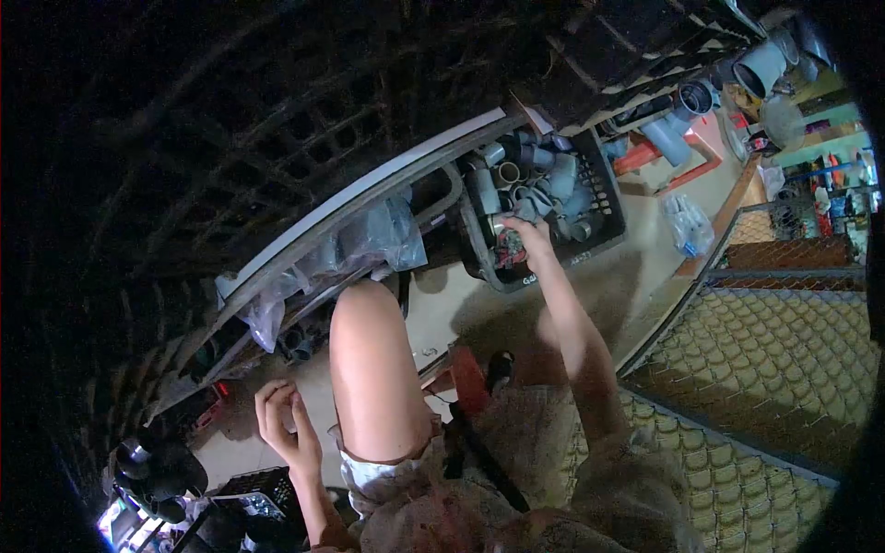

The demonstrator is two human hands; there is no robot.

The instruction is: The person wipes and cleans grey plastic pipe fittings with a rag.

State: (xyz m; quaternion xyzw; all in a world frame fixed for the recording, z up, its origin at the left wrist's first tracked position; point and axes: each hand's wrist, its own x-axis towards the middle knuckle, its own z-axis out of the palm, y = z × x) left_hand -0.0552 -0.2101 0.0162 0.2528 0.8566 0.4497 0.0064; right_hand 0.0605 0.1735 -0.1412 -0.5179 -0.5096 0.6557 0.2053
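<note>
A black plastic basket (604, 241) on the floor holds many grey pipe fittings (559, 175), heaped loosely. My right hand (529, 236) reaches over its near side, with the fingers bent around a small pipe fitting (499, 224) at the left of the heap; part of the grip is hidden. Below the fingers, a few reddish pieces show in the same basket. On the other side of my bare knee, my left hand (288, 426) hangs above the floor with bent fingers, apart from the thumb, and nothing in it.
Clear plastic bags (383, 235) lie on a low shelf (346, 175) beside my knee. Black lattice crates loom above it. Wire mesh (784, 350) in a frame stands at the right, near another plastic bag (688, 226) on the floor. Grey pipes (666, 140) lie behind the basket.
</note>
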